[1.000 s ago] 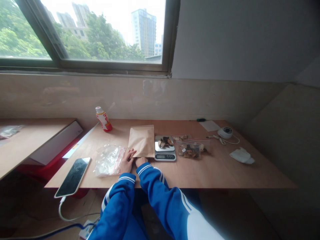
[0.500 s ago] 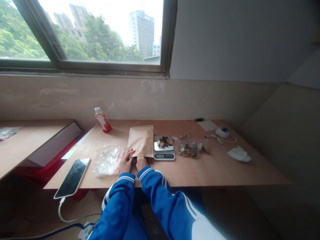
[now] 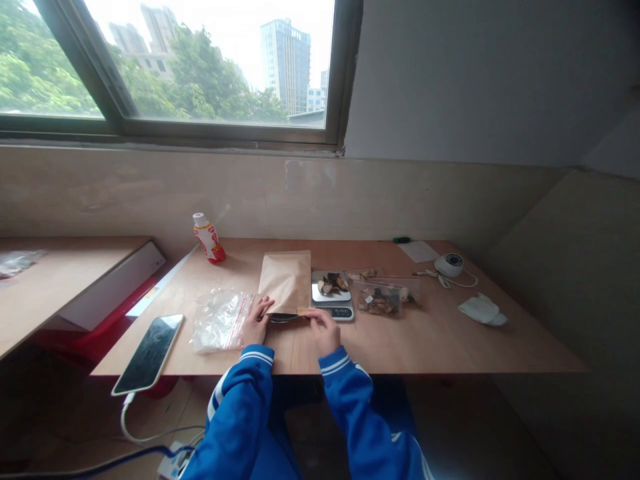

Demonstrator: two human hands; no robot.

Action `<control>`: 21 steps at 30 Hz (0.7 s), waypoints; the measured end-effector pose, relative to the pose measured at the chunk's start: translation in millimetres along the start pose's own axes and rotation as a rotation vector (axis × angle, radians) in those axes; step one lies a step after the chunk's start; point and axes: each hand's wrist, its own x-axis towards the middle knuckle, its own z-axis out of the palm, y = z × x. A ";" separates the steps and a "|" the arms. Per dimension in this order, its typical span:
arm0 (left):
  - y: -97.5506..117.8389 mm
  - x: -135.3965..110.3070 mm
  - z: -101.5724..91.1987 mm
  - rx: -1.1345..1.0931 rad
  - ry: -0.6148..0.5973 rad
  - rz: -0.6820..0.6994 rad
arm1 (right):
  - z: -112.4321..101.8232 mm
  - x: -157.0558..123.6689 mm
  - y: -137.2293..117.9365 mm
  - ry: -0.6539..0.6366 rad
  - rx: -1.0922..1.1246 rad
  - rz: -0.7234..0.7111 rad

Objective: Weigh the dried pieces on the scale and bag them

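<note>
From the head view, a kraft paper pouch (image 3: 285,282) lies on the wooden table (image 3: 440,347), its long axis pointing roughly at 12 o'clock, away from the person, and its lower edge near the hands. The left hand (image 3: 256,322) rests at the pouch's lower-left corner with its fingers (image 3: 265,304) spread, and I cannot tell whether it grips the paper. The right hand (image 3: 323,331) sits at about 4 o'clock from the pouch, its fingers drawn narrow around the end of a thin dark strip (image 3: 283,318). The strip runs sideways along the pouch's lower edge, and its tan tip is too small to identify.

A digital kitchen scale (image 3: 333,295) stands just beside the pouch at 3 o'clock, with dried slices (image 3: 333,285) on its metal pan. Beyond it, a clear zip bag of dried pieces (image 3: 383,299) lies at 3 o'clock. An empty-looking clear zip bag (image 3: 220,321) lies at 9 o'clock, touching neither hand. A smartphone (image 3: 149,345) lies further out at 8 o'clock, and a red-and-white bottle (image 3: 209,239) stands at 10 o'clock.
</note>
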 end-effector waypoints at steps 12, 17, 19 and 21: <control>6.1 -0.8 -1.2 0.026 -0.007 -0.026 | -66.6 75.7 64.2 0.059 -0.598 -0.191; 7.1 -1.3 -0.8 0.050 -0.009 -0.026 | -72.9 59.1 65.2 0.142 -0.639 -0.262; 7.4 -1.6 -0.7 0.053 -0.009 -0.026 | -79.9 48.7 66.0 0.205 -0.590 -0.224; 7.4 -1.8 -0.7 0.064 -0.014 -0.020 | -88.9 39.6 67.5 0.273 -0.513 -0.154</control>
